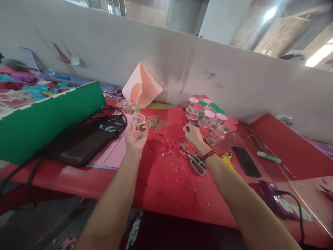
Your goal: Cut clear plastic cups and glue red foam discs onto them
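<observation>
My left hand, palm up, has its fingers curled round a small clear plastic cup. To the right, my right hand is closed in a pinch above the red sheets; what its fingertips hold, if anything, is too small to make out. Between the hands lie red paper sheets strewn with pale shreds, and a heap of small bits sits near the cup. Below my right wrist rest scissors with grey-green handles. Several clear cups topped with pink, red and green discs are clustered beyond my right hand.
A black bag lies on pink sheets at left, beside a green-sided box. A rolled peach sheet leans on the wall. At right are a yellow tool, a phone, a purple corded device and a red panel.
</observation>
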Action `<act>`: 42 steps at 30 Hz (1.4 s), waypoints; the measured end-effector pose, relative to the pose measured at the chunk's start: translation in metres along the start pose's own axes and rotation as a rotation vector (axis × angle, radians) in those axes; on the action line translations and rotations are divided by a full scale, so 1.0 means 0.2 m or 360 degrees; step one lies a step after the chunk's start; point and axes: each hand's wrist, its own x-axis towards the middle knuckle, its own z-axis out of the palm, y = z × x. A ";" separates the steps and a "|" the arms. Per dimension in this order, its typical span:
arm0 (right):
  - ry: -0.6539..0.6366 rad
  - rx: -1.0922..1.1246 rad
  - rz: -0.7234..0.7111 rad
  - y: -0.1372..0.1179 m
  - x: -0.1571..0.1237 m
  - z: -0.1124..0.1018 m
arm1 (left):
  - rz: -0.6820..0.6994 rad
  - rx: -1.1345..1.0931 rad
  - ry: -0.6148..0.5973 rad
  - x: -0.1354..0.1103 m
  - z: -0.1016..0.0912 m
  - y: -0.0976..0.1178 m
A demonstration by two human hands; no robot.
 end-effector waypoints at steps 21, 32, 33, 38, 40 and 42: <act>-0.0285 -0.0621 -0.1436 -0.34 -0.63 0.21 | 0.0107 0.0137 -0.0170 0.01 -0.01 0.09; -0.0059 -0.0228 -0.1332 -0.21 -0.77 0.16 | 0.0561 0.1887 -0.0716 -0.28 -0.08 0.17; -0.0036 -0.0181 -0.1412 -0.20 -0.78 0.16 | 0.0608 0.2108 -0.0789 -0.31 -0.10 0.18; 0.0018 0.0002 -0.1612 -0.16 -0.81 0.14 | 0.0864 0.2713 -0.1081 -0.37 -0.20 0.17; 0.0008 0.0055 -0.1589 -0.16 -0.80 0.14 | 0.0840 0.2802 -0.1103 -0.37 -0.20 0.15; 0.0006 0.0088 -0.1567 -0.17 -0.79 0.14 | 0.0735 0.2766 -0.1035 -0.38 -0.18 0.12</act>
